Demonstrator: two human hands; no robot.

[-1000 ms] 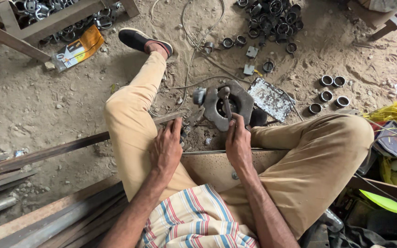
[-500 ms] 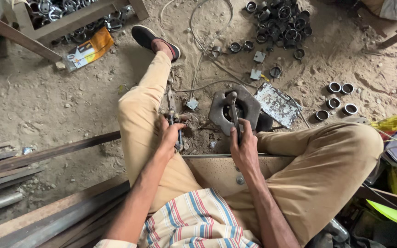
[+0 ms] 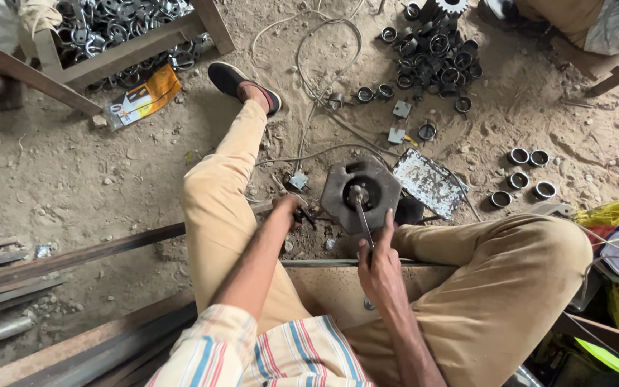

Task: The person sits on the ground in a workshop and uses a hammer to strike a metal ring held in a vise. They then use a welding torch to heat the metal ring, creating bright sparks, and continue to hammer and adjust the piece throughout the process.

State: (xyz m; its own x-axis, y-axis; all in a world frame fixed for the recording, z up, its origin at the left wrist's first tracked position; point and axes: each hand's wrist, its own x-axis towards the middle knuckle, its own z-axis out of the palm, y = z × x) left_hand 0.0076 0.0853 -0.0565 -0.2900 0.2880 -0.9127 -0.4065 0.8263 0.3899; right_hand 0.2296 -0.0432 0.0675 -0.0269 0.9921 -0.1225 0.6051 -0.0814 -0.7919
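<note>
- On the dirt floor, between the seated person's legs, lies a metal plate (image 3: 361,195).
- Right hand (image 3: 380,269) grips a rod (image 3: 362,218) standing in its hole; keeping it upright seems wise.
- Left hand (image 3: 289,209) closes around a small dark tool (image 3: 305,215) beside it.

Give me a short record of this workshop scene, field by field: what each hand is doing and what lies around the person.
Setting: dirt floor, person seated with legs spread.
Right hand: grips a metal rod standing in the centre hole of a heavy octagonal metal block.
Left hand: low beside the block, closed on a small dark tool; its kind is unclear.
Nearby: small metal rings, a pile of dark rings, a speckled metal plate, long steel bars.
</note>
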